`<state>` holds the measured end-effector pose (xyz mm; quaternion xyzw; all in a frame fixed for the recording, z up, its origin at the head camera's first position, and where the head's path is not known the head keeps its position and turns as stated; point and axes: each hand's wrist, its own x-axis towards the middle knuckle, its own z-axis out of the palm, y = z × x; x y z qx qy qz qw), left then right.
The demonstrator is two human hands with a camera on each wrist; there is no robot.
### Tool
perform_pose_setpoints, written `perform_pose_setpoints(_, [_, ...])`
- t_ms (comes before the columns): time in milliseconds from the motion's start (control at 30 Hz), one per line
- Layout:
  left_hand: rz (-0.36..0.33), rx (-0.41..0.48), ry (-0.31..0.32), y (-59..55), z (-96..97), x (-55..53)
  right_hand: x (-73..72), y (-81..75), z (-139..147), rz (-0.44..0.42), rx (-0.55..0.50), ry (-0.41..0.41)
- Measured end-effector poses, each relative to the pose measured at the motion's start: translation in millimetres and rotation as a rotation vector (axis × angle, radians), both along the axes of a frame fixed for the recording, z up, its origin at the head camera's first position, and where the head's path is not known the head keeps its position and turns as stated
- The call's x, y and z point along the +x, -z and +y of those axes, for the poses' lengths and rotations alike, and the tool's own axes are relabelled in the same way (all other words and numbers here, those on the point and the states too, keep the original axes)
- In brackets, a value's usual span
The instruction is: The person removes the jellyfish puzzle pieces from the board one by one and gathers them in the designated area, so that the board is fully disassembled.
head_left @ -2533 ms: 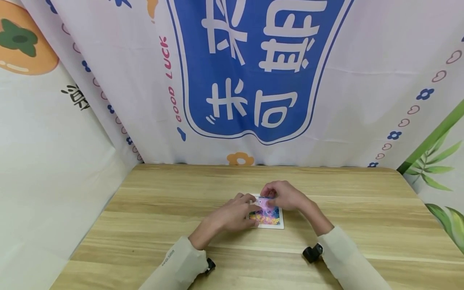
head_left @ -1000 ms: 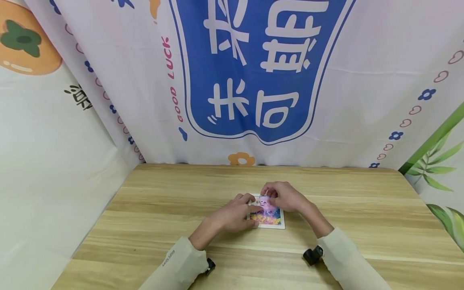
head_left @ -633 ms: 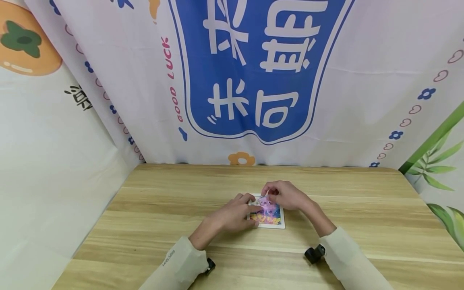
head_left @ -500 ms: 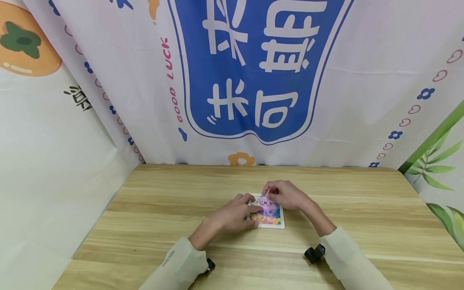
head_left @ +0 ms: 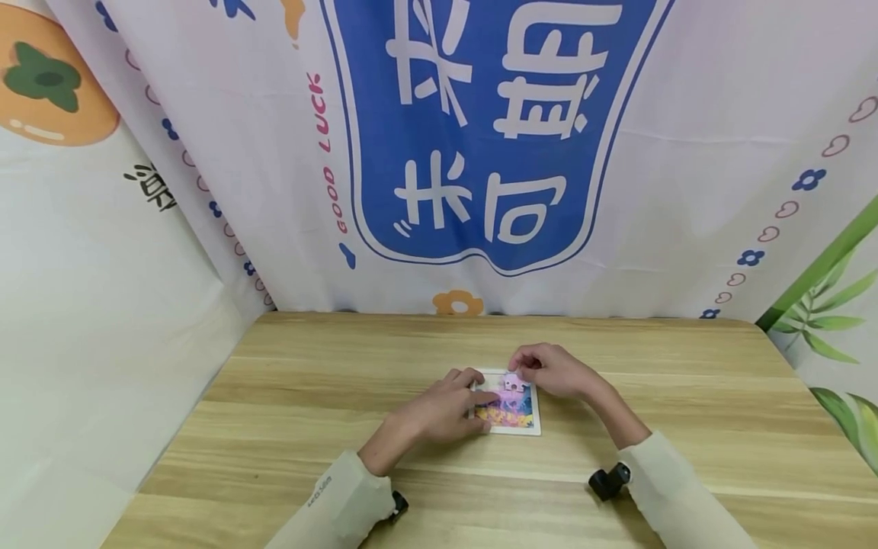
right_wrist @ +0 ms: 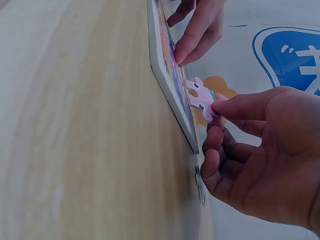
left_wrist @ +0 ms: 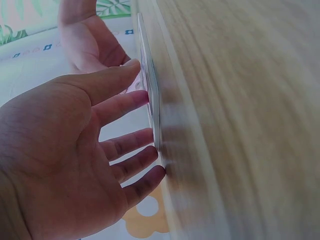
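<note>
A small jigsaw puzzle in a white frame [head_left: 516, 431] lies flat on the table, its picture pink, blue and yellow. My left hand [head_left: 444, 408] rests over its left side, fingers spread and fairly straight, with fingertips on the puzzle and along its edge. Between thumb and forefinger, my right hand [head_left: 557, 370] pinches a pink jigsaw piece [right_wrist: 201, 97] with a printed eye. In the right wrist view the piece stands tilted at the puzzle's far edge; whether it touches the picture I cannot tell. The right hand's other fingers are curled below it.
A thin flat piece [right_wrist: 200, 186] lies on the table beside the frame, under the right hand. The wooden table [head_left: 309, 381] reaches back to a printed cloth [head_left: 686, 191]. Black wrist cameras [head_left: 609, 482] hang from both sleeves.
My right hand has shifted to the right, taking the pink jigsaw piece along the puzzle's upper part and turning it somewhat. The left hand has kept its place on the puzzle.
</note>
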<state>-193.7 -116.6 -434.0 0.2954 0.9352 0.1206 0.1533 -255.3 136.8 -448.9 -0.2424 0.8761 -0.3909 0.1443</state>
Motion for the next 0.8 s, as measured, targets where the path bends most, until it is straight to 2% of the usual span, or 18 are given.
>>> perform_pose_setpoints(433, [-0.003,-0.007,-0.006,0.4,0.5,-0.1,1.8,0.3,19.0,-0.024,-0.033,0.007])
perform_pose_setpoints(800, [0.006,-0.001,-0.01,1.3,1.1,0.7,1.8,-1.1,40.4,-0.044,-0.019,0.06])
